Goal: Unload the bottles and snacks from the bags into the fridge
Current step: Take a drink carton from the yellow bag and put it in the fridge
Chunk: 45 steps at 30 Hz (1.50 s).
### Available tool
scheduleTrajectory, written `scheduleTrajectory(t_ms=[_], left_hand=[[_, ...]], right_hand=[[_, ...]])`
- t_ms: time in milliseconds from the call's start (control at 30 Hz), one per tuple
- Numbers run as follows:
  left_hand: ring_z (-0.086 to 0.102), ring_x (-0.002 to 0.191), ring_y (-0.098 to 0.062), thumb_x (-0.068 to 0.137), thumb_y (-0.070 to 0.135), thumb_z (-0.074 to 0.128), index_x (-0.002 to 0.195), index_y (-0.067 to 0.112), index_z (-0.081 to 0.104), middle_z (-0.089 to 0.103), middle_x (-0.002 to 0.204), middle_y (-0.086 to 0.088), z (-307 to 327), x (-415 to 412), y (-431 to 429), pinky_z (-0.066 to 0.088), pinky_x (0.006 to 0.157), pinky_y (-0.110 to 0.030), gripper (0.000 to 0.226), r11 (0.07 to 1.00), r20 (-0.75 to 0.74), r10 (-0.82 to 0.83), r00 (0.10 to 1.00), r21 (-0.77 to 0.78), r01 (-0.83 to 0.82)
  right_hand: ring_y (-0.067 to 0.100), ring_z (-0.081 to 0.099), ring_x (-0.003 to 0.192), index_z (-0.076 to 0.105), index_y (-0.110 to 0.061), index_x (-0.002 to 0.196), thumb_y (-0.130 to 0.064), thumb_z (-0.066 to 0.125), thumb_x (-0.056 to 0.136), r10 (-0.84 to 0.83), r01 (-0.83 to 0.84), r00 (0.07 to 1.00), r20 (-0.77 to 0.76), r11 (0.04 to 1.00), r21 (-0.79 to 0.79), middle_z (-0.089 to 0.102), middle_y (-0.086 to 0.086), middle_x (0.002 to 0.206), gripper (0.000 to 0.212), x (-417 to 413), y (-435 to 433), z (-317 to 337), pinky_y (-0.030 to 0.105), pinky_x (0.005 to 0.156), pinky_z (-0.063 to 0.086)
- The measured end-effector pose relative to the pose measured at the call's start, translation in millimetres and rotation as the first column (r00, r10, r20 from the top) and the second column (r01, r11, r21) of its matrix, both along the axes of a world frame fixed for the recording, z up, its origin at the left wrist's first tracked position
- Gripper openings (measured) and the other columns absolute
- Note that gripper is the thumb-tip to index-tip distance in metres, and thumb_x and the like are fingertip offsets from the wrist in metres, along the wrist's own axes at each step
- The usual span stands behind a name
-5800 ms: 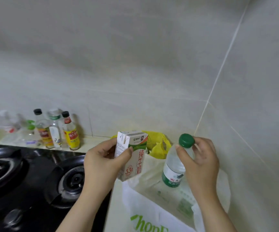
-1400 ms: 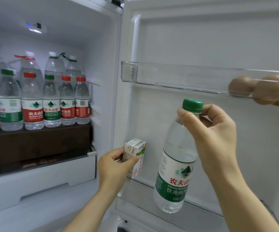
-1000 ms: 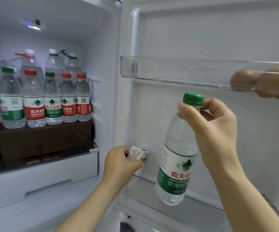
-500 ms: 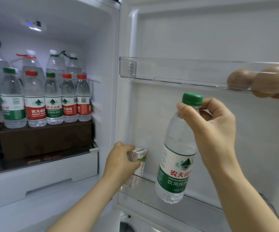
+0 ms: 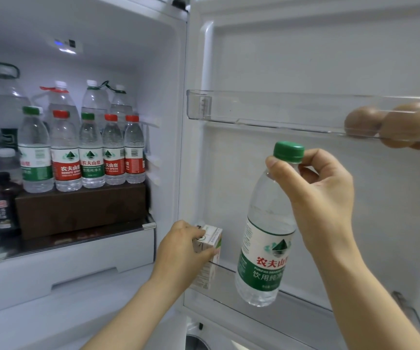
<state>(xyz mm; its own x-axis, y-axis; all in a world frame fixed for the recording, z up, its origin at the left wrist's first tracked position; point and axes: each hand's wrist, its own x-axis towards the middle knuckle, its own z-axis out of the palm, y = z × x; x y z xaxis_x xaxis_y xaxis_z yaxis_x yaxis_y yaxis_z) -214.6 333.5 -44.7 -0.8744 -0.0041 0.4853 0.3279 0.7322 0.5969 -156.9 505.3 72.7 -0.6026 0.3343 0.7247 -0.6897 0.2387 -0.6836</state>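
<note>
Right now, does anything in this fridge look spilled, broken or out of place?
Nothing spilled or broken. Only oddity: five small water bottles stand on a dark box instead of the shelf, all upright.

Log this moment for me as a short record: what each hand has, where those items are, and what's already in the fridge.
Left hand: grips a small drink carton from above
Carton position: left end of the lower door shelf, its lower part behind the clear front
Right hand: pinches the water bottle just below its green cap
Bottle position: hanging in front of the same shelf, not set down
Upper door shelf: eggs at the right end
Main compartment: five water bottles in a row on a brown box
</note>
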Motion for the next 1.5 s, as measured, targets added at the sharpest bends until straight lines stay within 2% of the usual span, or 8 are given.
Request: scheduleTrajectory(t_ms=[267,433,600,700,833,1000,1267,1500], left_hand=[[0.063,0.095,0.004,0.079,0.032,0.072,0.105,0.026,0.071,0.07,0.101,0.014,23,42,-7,0.05,0.089,-0.018,0.026,0.874,-0.043,-0.183,0.982,0.45,0.182],[0.066,0.091,0.003,0.069,0.041,0.069,0.103,0.024,0.071,0.073,0.096,0.014,34,70,-19,0.052,0.084,-0.015,0.038,0.828,-0.073,-0.177,0.981,0.528,0.189],[0.066,0.094,0.002,0.068,0.044,0.067,0.104,0.026,0.069,0.072,0.098,0.015,31,87,-45,0.05,0.08,-0.01,0.041,0.851,-0.052,-0.067,0.996,0.518,0.085],[0.066,0.097,-0.003,0.066,0.048,0.073,0.105,0.027,0.068,0.072,0.1,0.014,25,96,-63,0.053,0.086,-0.019,0.044,0.851,-0.013,-0.036,0.999,0.524,0.037],[0.066,0.101,-0.007,0.057,0.05,0.08,0.109,0.032,0.065,0.071,0.105,0.012,21,100,-91,0.052,0.093,-0.035,0.057,0.856,0.036,-0.027,0.999,0.516,0.004],[0.067,0.097,-0.005,0.062,0.031,0.088,0.105,0.036,0.064,0.072,0.103,0.014,21,94,-132,0.055,0.087,-0.035,0.05,0.872,0.051,-0.022,0.998,0.49,-0.006],[0.069,0.091,-0.009,0.06,0.026,0.088,0.101,0.03,0.067,0.074,0.097,0.01,16,68,-224,0.056,0.085,-0.038,0.046,0.872,0.026,0.06,0.998,0.484,-0.065],[0.069,0.09,-0.007,0.058,0.025,0.089,0.101,0.03,0.067,0.073,0.095,0.014,5,45,-283,0.057,0.081,-0.032,0.048,0.863,0.042,0.113,0.993,0.49,-0.119]], right_hand=[[0.032,0.068,0.087,0.069,-0.02,0.079,-0.038,0.078,0.066,0.101,-0.101,0.995,0.007,0.995,-0.001,0.072,0.009,0.083,0.025,-2,-9,0,0.051,0.085,0.053],[0.03,0.067,0.086,0.068,-0.019,0.08,-0.033,0.079,0.07,0.207,-0.208,0.978,0.028,0.978,0.016,0.072,0.007,0.083,0.021,-9,-27,-4,0.051,0.084,0.053],[0.024,0.065,0.076,0.068,-0.019,0.078,-0.031,0.081,0.072,0.358,-0.36,0.932,0.059,0.933,0.031,0.071,0.003,0.079,0.019,-18,-61,-10,0.037,0.071,0.051],[0.01,0.059,0.068,0.067,-0.017,0.076,-0.03,0.081,0.072,0.445,-0.449,0.892,0.081,0.893,0.025,0.069,0.001,0.074,0.02,-24,-87,-14,0.028,0.063,0.046],[0.026,0.057,0.068,0.064,-0.01,0.081,-0.039,0.081,0.068,0.518,-0.525,0.848,0.113,0.851,0.034,0.065,0.017,0.083,0.036,-32,-130,-21,0.038,0.064,0.049],[0.039,0.062,0.082,0.063,-0.005,0.084,-0.047,0.078,0.063,0.553,-0.562,0.824,0.122,0.826,0.05,0.064,0.021,0.087,0.049,-40,-191,-27,0.05,0.069,0.054],[0.028,0.065,0.082,0.066,-0.014,0.08,-0.041,0.08,0.066,0.568,-0.583,0.808,0.158,0.809,0.075,0.07,0.006,0.082,0.033,-59,-279,-28,0.05,0.076,0.054],[0.006,0.069,0.083,0.071,-0.02,0.093,-0.03,0.071,0.08,0.683,-0.717,0.693,0.231,0.687,0.119,0.074,-0.006,0.087,0.016,-79,-318,-35,0.019,0.074,0.054]])
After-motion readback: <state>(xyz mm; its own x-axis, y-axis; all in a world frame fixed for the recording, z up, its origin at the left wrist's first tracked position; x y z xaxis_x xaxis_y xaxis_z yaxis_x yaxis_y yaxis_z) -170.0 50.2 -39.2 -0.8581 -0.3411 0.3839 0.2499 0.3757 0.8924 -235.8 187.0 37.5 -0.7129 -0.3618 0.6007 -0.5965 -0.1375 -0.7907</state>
